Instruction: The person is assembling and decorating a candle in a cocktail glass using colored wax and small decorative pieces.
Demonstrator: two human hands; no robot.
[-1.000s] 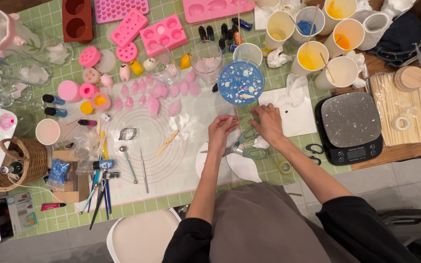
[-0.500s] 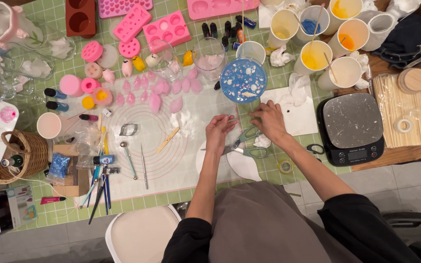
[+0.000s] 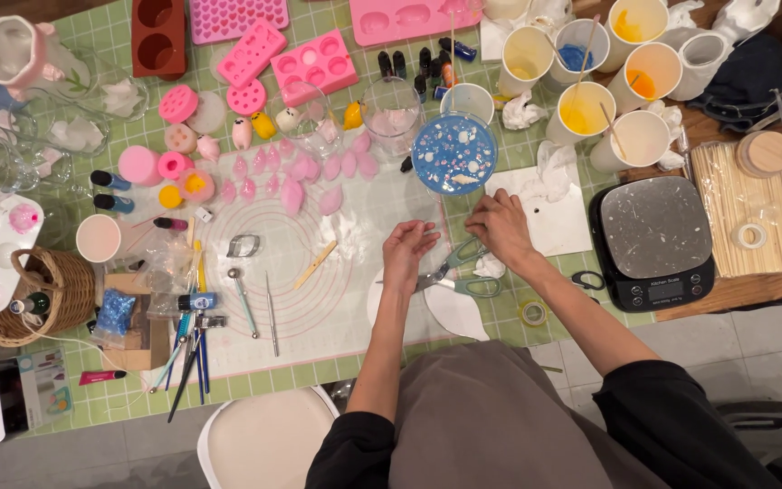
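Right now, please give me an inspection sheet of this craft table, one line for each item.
Surface: green grid mat with a white silicone mat on top.
Job's things: scissors under the hands; blue round mould just beyond.
Clutter: pink moulds, paper cups of dye, kitchen scale, wicker basket.
Hands: left hand and right hand bent low over the scissors; whether they grip anything cannot be told.
Cables: nothing seen.
Surroundings: grey tiled floor, white stool.

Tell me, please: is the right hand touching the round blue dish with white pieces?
Apart. In the head view, the right hand lies below the blue dish, and a strip of white mat shows plainly between them.
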